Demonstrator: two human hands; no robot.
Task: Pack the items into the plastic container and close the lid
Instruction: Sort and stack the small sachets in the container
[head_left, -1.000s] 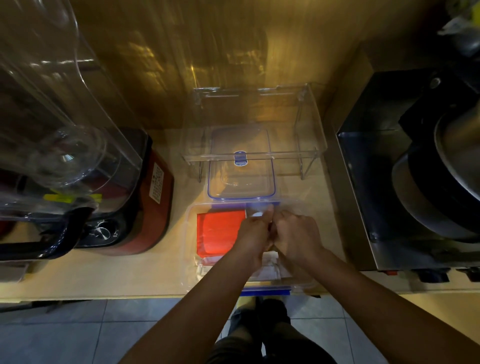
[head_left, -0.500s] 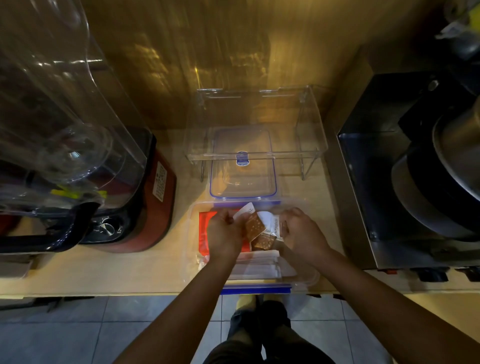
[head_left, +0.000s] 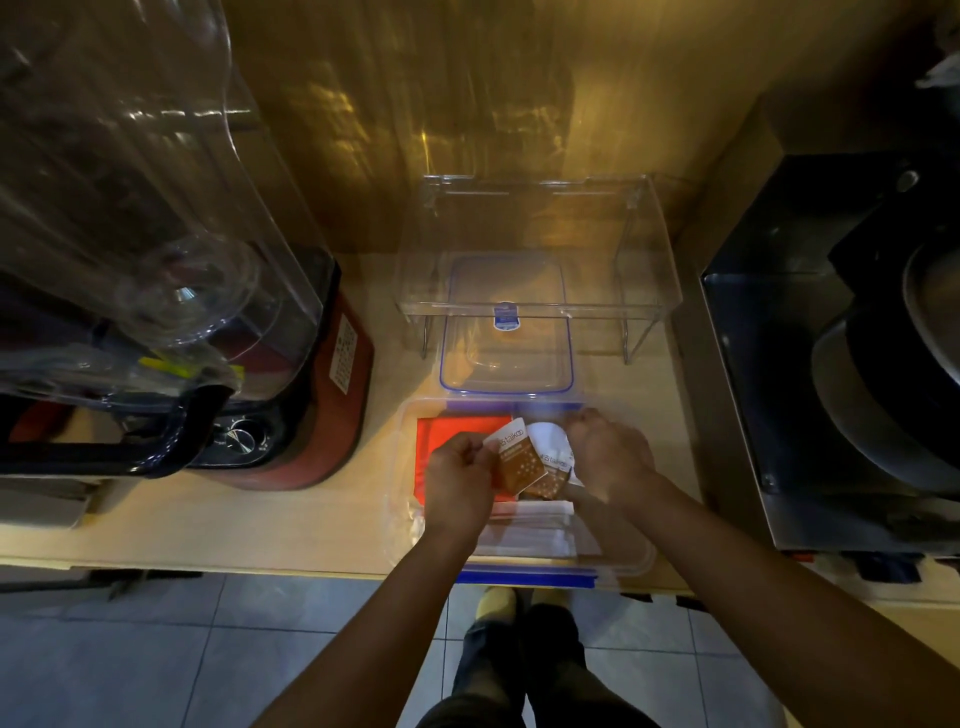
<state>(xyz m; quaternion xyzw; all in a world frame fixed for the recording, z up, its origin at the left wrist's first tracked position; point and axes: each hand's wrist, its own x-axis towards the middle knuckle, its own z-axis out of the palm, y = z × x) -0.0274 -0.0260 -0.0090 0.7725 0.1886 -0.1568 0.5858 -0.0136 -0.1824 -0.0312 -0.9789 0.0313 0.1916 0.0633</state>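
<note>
A clear plastic container (head_left: 636, 558) with a blue clip sits at the counter's front edge. Inside lie a red packet (head_left: 457, 431) and white packets (head_left: 535, 535). My left hand (head_left: 457, 483) pinches a brown-and-white sachet (head_left: 519, 460) over the container. My right hand (head_left: 605, 457) holds a second brown-and-white sachet (head_left: 550, 467) beside it, partly hidden by the first. The clear lid (head_left: 506, 332) with a blue rim lies flat on the counter just behind the container.
A clear acrylic riser (head_left: 649, 306) stands over the lid against the wooden wall. A red blender base (head_left: 311, 415) with a clear cover is to the left. A dark steel appliance (head_left: 810, 364) stands to the right. Tiled floor lies below the counter edge.
A second ago my hands were pressed together over the container's far edge. They have since drawn apart, each holding a brown-and-white sachet that now shows between them.
</note>
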